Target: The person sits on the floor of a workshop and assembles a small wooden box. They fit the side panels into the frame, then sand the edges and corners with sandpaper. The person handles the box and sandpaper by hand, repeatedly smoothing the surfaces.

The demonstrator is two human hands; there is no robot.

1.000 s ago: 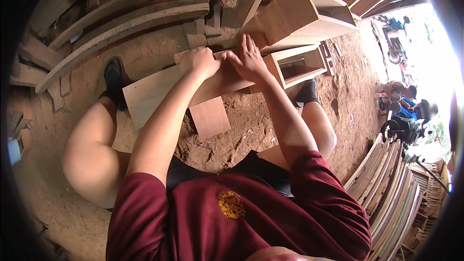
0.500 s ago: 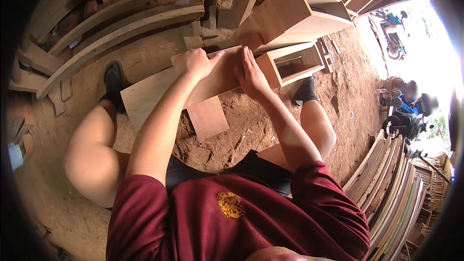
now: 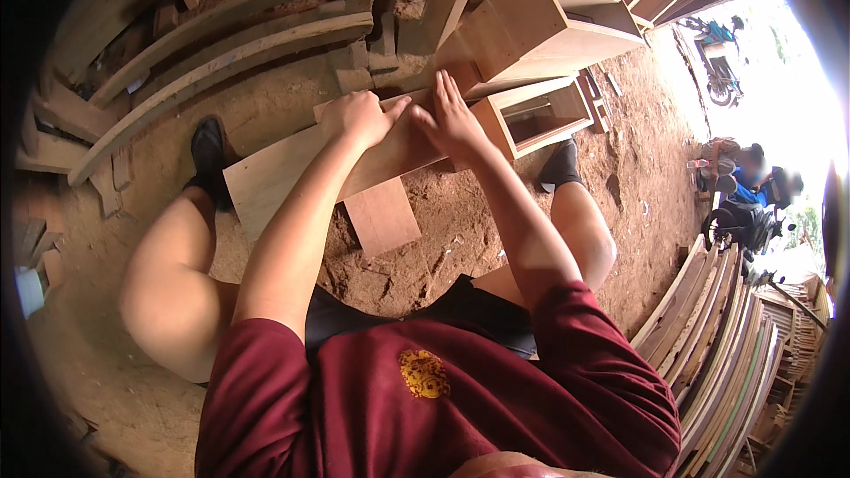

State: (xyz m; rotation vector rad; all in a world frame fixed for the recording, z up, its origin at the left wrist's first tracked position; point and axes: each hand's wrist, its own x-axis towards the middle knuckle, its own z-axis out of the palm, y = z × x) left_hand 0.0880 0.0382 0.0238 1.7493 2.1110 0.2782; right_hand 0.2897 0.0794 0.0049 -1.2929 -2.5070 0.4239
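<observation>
A long, pale wooden box-like piece (image 3: 274, 168) lies across in front of me, between my feet. My left hand (image 3: 359, 119) is closed over its far edge, thumb stretched along the top; the fingertips are hidden. Flat on the same piece, near its right end, rests my right hand (image 3: 453, 122), with fingers stretched out and thumb spread toward the left hand. Just to the right of that hand is an open-ended wooden box (image 3: 536, 115). A small square wooden board (image 3: 382, 215) sticks out below the long piece, on my side of it.
A larger wooden box (image 3: 549, 22) stands behind. Curved timbers (image 3: 221, 66) lie at the far left. Stacked planks (image 3: 708, 345) fill the lower right. Two people (image 3: 753, 181) are by a motorcycle (image 3: 744, 223) far right; another motorcycle (image 3: 719, 62) stands beyond. The ground (image 3: 460, 230) is bare earth.
My right hand has slid slightly left along the wooden piece, and its thumb now spreads away from the fingers. The left hand stays almost in place.
</observation>
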